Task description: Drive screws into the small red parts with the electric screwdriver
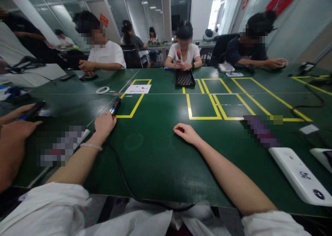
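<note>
My left hand (pixel 104 124) is wrapped round the rear end of a black electric screwdriver (pixel 115 106) that lies on the green table (pixel 155 156); its tip points away from me along a yellow line. A black cable (pixel 121 175) runs from the tool back over the table's near edge. A pale bracelet circles my left wrist. My right hand (pixel 185 132) rests on the bare table to the right, fingers loosely curled under, with nothing visible in it.
A black tray (pixel 184 79) stands at the far side in front of a seated person holding a red tool. A white paper (pixel 138 89) and tape roll (pixel 102 90) lie far left. White devices (pixel 298 173) sit near right. Another person's hands (pixel 15 125) are at left.
</note>
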Tool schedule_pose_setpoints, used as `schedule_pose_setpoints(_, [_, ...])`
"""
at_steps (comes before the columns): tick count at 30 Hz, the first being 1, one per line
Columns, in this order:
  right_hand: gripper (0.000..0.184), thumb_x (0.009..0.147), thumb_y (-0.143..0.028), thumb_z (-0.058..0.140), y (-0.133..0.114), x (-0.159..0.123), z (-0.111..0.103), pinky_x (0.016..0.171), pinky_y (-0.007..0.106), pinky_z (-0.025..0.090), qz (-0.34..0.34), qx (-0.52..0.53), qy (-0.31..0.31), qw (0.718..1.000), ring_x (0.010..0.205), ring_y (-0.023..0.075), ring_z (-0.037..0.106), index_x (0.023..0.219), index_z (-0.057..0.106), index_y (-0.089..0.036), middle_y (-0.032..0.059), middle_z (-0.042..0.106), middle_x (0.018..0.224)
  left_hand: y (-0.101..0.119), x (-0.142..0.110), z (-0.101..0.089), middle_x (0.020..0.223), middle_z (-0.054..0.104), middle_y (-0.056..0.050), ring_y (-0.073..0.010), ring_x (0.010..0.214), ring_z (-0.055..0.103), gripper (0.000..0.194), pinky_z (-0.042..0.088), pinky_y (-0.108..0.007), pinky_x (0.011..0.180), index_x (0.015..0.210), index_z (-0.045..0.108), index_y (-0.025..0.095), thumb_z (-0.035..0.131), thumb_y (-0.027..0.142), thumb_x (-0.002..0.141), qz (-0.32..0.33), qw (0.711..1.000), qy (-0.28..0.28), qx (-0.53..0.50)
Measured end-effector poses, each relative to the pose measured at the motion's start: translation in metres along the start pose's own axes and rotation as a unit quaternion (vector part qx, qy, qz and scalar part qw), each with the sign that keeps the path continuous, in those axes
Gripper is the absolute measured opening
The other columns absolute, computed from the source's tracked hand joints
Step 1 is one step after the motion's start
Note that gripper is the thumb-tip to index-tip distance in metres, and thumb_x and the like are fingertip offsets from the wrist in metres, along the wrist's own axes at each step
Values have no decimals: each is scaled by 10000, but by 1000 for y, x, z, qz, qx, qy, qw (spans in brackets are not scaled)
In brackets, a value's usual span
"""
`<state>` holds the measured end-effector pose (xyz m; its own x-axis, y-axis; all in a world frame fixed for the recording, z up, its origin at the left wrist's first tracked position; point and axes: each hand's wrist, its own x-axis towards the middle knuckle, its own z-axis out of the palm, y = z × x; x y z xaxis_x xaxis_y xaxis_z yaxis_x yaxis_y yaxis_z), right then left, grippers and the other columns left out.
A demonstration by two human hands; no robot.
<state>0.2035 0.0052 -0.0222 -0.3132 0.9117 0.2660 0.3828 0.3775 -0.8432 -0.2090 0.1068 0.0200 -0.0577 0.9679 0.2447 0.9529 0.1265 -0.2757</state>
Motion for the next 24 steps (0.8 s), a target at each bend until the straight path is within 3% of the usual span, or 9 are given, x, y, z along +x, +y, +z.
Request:
schedule_pose_setpoints(5, [175,867,-270,549,1,0,0,618,227,382,6,-8,1,1000,638,112,500,895,665,-143,6,617,745,1,1,3,1019,614,-192,-287,890,585,454,416,-345,739,1102,496,24,284,400,963,13,999,30,14])
schedule_pose_setpoints(8, [175,870,-273,548,2,0,0,624,227,388,3,-7,3,1000,654,115,513,901,665,-146,10,626,765,-2,5,3,998,623,-178,-282,872,587,455,419,-344,722,1099,513,34,305,413,959,-5,1000,17,1])
schedule_pose_setpoints(12, [166,869,-266,549,1,0,0,624,229,389,-1,-7,1,1000,647,114,510,897,664,-149,7,621,754,-8,13,-3,1024,619,-155,-264,873,574,450,425,-339,702,1106,541,65,346,438,947,-41,996,-43,-60])
schedule_pose_setpoints(14, [160,866,-262,551,-1,0,0,621,229,390,3,-6,1,1000,642,115,509,892,662,-149,5,616,745,-4,14,-10,1111,594,-171,-275,941,559,439,429,-340,716,1090,562,77,350,433,945,-29,996,-21,-86])
schedule_pose_setpoints(17, [150,862,-258,554,-3,0,0,619,230,391,6,-3,-1,1000,645,117,513,884,658,-152,4,614,739,24,8,-30,1126,601,-161,-275,972,565,416,433,-343,753,1085,586,112,358,428,940,12,990,31,-141])
schedule_pose_setpoints(19, [147,861,-255,553,-4,0,-1,622,231,393,6,-3,-1,1000,648,118,515,881,656,-152,4,614,740,55,-3,-48,1003,654,-117,-249,891,600,394,436,-334,754,1082,597,147,376,436,933,45,975,16,-217])
schedule_pose_setpoints(21, [146,861,-255,551,-3,0,0,624,233,396,6,-2,-3,1000,646,118,515,882,653,-153,3,612,737,90,-19,-66,924,679,-67,-216,856,619,365,439,-303,753,1042,614,180,398,451,926,127,939,-18,-319])
schedule_pose_setpoints(24, [147,862,-258,549,-1,0,0,623,233,404,3,8,-3,1000,645,116,521,915,640,-155,1,609,743,138,-44,-88,858,681,-38,-175,808,625,371,444,-275,755,1064,630,184,424,457,920,240,856,-86,-449])
